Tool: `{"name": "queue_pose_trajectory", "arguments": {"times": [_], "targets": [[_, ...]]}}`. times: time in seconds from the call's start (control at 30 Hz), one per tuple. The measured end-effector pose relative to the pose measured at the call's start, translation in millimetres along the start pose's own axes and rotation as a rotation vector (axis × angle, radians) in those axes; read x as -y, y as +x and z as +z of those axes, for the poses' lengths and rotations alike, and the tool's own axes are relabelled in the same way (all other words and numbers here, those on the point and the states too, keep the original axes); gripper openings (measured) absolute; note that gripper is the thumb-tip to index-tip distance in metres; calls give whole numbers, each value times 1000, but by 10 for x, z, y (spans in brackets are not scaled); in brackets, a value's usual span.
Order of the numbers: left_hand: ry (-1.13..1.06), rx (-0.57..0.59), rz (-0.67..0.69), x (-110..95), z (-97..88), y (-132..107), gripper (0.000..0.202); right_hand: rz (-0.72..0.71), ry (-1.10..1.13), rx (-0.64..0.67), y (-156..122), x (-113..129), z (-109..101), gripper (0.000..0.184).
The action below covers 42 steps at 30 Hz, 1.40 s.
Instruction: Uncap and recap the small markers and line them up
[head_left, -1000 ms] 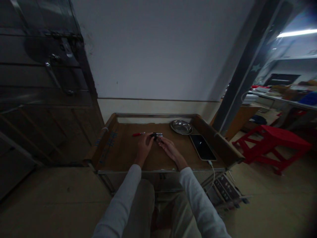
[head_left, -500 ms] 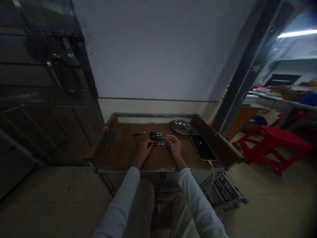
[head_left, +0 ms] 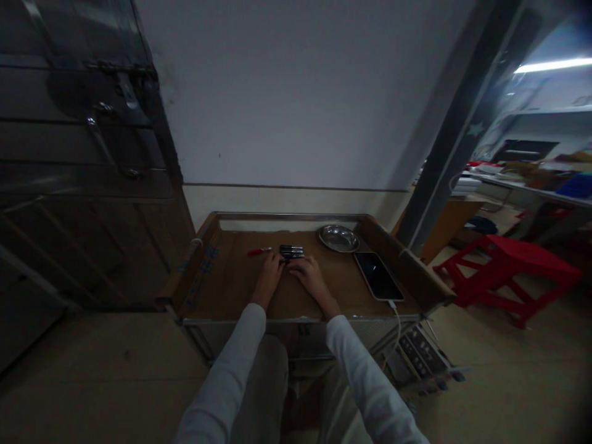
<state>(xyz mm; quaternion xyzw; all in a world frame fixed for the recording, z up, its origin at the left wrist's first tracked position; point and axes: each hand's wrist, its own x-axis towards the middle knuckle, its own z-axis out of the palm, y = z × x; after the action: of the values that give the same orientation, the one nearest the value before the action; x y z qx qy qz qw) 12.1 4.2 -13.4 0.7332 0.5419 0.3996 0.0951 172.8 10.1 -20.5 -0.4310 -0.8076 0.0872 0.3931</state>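
Observation:
Several black pens [head_left: 291, 248] with pale bands lie side by side in a row on the brown tabletop [head_left: 231, 277]. Just below the row, my left hand [head_left: 269, 274] pinches the left end of one more black pen [head_left: 284, 260], which is mostly hidden by fingers. My right hand [head_left: 311, 276] reaches across from the right with bent fingers closed along the same pen, its tips almost meeting those of my left hand. Left of the row lies a red pen-like item [head_left: 258, 251] with a light tip, touched by neither hand.
A round metal dish [head_left: 339, 237] stands at the back right. In front of it lies a phone [head_left: 379, 276] with a white cable [head_left: 398, 327] running over the front edge. Raised wooden sides [head_left: 411, 271] bound the table; a red stool [head_left: 518, 265] stands to the right.
The loose black pen has moved up, close to the row. My right hand has moved left, from the pen's right end to beside my left fingertips.

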Motion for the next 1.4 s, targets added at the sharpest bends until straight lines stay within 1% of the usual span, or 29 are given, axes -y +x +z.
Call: {"name": "queue_pose_trajectory", "arguments": {"times": [0.1, 0.17, 0.3, 0.37, 0.47, 0.6, 0.7, 0.87, 0.93, 1.0, 1.1, 1.17, 1.23, 1.3, 1.4], "targets": [[-7, -7, 18, -20, -16, -27, 14, 40, -82, -40, -30, -9, -24, 15], [-16, 39, 52, -40, -28, -43, 13, 92, -100, -78, -51, -10, -28, 11], [-22, 142, 108, -81, -49, -57, 11, 116, 4, -56, -65, 5, -20, 9], [-7, 154, 108, -93, -55, -53, 10, 107, 61, -39, -54, 6, -15, 10], [26, 152, 90, -92, -50, -42, 8, 97, 71, -37, -28, -18, -2, 11], [90, 92, 32, -54, -17, -19, 6, 138, 15, -100, 2, -73, 38, 12], [106, 65, 22, -27, 8, 0, 6, 151, -42, -128, 10, -77, 53, 14], [147, 62, 37, -46, 7, 15, 6, 179, -188, -89, -2, 22, 1, 21], [189, 37, 39, -67, -8, 14, 8, 211, -260, -63, -8, 69, -31, 21], [264, -32, -8, -78, -27, 12, 15, 243, -305, -51, -11, 100, -55, 21], [384, -181, -138, -52, -52, 2, 24, 260, -299, -49, -13, 121, -71, 22], [427, -269, -187, -10, -61, -5, 33, 233, -253, -28, -15, 129, -74, 22], [449, -319, -200, 36, -65, -7, 39, 181, -203, 26, -19, 143, -74, 24], [463, -316, -223, 72, -68, 1, 39, 145, -179, 82, -24, 158, -74, 28], [485, -271, -291, 98, -79, 28, 30, 163, -171, 110, -30, 166, -69, 34]]}}
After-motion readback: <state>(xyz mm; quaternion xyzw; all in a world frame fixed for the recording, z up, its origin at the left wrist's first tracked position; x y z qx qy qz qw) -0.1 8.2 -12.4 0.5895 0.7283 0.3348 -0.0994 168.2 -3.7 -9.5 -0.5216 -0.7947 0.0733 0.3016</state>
